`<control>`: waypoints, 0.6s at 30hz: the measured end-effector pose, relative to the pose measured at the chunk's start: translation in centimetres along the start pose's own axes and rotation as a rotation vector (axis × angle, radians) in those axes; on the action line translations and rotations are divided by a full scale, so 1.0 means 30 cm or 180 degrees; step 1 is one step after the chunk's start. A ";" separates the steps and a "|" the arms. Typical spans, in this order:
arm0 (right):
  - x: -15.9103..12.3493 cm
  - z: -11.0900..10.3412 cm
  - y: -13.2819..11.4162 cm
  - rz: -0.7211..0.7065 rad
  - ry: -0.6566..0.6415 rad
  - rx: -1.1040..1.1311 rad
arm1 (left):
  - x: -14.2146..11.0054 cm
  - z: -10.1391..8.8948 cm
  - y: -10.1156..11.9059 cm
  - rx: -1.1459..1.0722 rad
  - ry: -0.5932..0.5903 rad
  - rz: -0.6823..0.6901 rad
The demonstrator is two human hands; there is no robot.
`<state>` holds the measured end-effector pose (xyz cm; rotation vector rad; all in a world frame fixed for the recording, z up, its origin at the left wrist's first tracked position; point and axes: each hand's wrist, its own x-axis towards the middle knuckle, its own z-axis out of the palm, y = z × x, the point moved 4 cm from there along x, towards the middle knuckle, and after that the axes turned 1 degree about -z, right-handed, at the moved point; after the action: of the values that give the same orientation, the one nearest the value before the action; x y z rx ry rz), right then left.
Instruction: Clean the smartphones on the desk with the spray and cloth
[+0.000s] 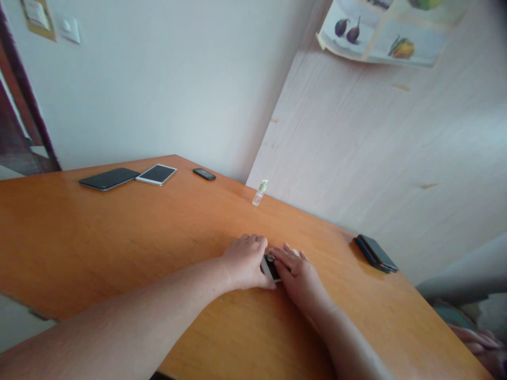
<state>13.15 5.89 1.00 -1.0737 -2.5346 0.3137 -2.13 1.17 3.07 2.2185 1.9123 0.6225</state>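
A small phone (271, 269) with a dark screen and a pale edge lies on the wooden table, partly covered by my hands. My left hand (246, 261) grips its left side, with the thumb at the near edge and the fingers at the far one. Over the screen, my right hand (298, 272) presses down with bent fingers. Bits of a white crumpled wipe (271, 257) show at its fingertips and behind its knuckles; most of it is hidden. Beyond the hands stands a clear pump bottle (258, 196), upright and touched by neither hand.
At the back left lie a dark tablet (109, 179), a white-framed tablet (157, 174) and a black phone (204, 174). Stacked dark flat devices (375, 253) rest near the right edge. A wall and a leaning wooden board (336, 158) bound the table's far side.
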 end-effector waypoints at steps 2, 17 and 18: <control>-0.002 0.011 -0.064 -0.0374 -0.0167 0.0161 | -0.001 0.004 -0.001 -0.0076 0.0023 0.0012; -0.005 -0.007 -0.016 0.0001 -0.0078 -0.0136 | 0.005 0.014 0.002 -0.0095 0.0052 0.0075; -0.006 0.000 -0.052 -0.0218 -0.0166 -0.0085 | 0.004 0.012 0.003 -0.0070 0.0068 0.0082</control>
<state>12.27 4.67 1.49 -0.9983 -2.6223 0.2936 -1.90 1.32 2.81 2.2356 1.8804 0.6705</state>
